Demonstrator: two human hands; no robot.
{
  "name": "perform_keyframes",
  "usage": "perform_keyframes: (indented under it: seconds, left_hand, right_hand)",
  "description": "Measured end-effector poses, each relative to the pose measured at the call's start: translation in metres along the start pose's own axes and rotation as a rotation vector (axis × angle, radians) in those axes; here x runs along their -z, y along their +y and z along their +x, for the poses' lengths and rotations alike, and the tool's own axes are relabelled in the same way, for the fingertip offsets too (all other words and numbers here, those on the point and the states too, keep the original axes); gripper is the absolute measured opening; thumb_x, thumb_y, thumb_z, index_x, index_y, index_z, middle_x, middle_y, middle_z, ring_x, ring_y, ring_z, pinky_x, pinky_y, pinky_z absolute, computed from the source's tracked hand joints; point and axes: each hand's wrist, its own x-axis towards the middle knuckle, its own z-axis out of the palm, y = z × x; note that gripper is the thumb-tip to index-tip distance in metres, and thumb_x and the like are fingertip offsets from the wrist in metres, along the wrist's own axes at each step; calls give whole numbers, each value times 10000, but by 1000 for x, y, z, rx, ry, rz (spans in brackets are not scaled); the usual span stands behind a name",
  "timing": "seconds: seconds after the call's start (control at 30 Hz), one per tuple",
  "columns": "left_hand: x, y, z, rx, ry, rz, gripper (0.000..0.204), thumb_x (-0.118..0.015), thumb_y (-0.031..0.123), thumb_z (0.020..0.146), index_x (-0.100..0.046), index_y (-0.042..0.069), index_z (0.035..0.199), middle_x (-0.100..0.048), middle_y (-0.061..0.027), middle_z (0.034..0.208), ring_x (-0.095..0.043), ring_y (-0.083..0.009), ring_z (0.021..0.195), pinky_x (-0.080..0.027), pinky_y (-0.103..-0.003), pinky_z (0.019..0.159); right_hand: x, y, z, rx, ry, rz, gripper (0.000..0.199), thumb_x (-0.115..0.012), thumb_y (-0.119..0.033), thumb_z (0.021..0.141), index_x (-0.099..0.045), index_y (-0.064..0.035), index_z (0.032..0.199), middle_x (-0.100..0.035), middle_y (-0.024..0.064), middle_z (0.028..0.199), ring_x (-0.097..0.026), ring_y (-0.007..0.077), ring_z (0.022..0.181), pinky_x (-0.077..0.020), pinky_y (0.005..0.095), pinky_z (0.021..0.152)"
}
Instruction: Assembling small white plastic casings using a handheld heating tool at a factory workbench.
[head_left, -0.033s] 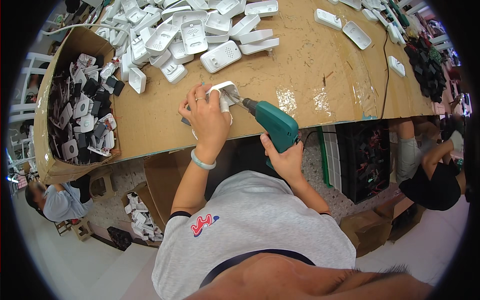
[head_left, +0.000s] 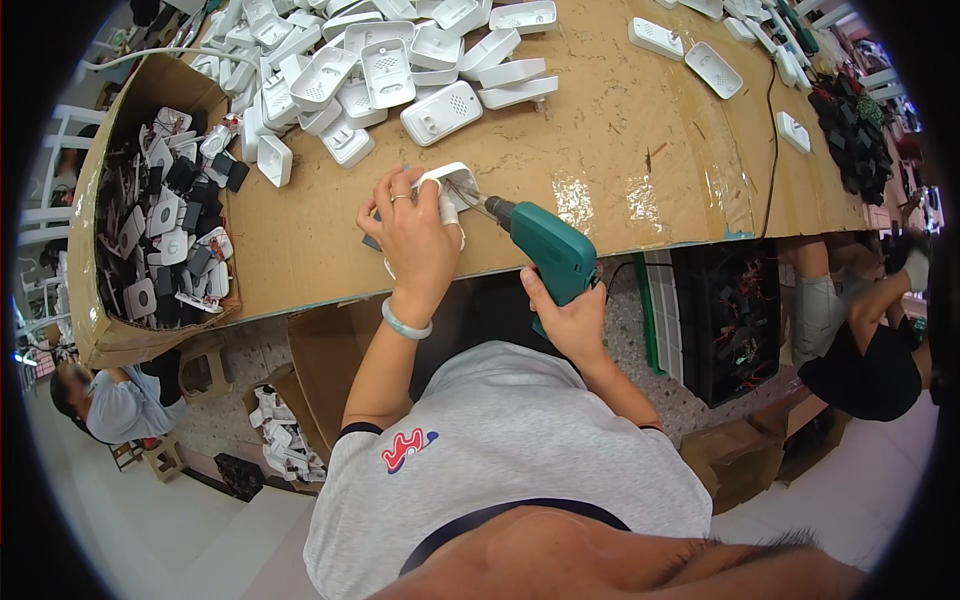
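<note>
My left hand (head_left: 412,235) is closed around a white plastic housing (head_left: 462,180) on the cardboard-topped table, near its front edge. A dark grey piece shows at the left side of those fingers, and part of the housing is hidden under them. In my right hand (head_left: 578,318) is a green power screwdriver (head_left: 552,248), gripped by its handle. Its bit points left into the open side of the housing, close to my left fingertips. I cannot make out whether the tip touches a screw.
Many white housings (head_left: 388,75) are heaped at the back left. A cardboard box (head_left: 88,290) of small electronic parts stands on the left. Dark parts (head_left: 850,135) and a black cable (head_left: 772,150) lie at the right. Below the table sits a black crate (head_left: 725,325). Other people sit on both sides.
Both my hands, the screwdriver and the housing look unmoved. At the far right, another person's forearm and hand have shifted slightly.
</note>
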Motion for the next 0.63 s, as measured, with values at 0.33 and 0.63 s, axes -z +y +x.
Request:
perform_keyframes:
  seconds: [0.33, 0.63]
  left_hand:
    - [0, 0, 0, 9, -8, -8, 195, -692, 61, 710, -681, 32, 903, -624, -109, 1168, -499, -313, 1241, -291, -508, 974]
    - [0, -1, -1, 13, -27, -9, 209, -690, 59, 703, -681, 34, 910, -622, -112, 1182, -496, -317, 1246, -292, -514, 970]
  right_hand:
    - [0, 3, 0, -20, -23, 45, 148, -722, -106, 927, -681, 21, 990, -666, 18, 779, -572, 54, 604, -466, 213, 538]
    - [0, 1, -1, -32, -24, 13, 158, -728, -115, 925, -679, 18, 995, -665, 20, 760, -580, 57, 599, -468, 212, 537]
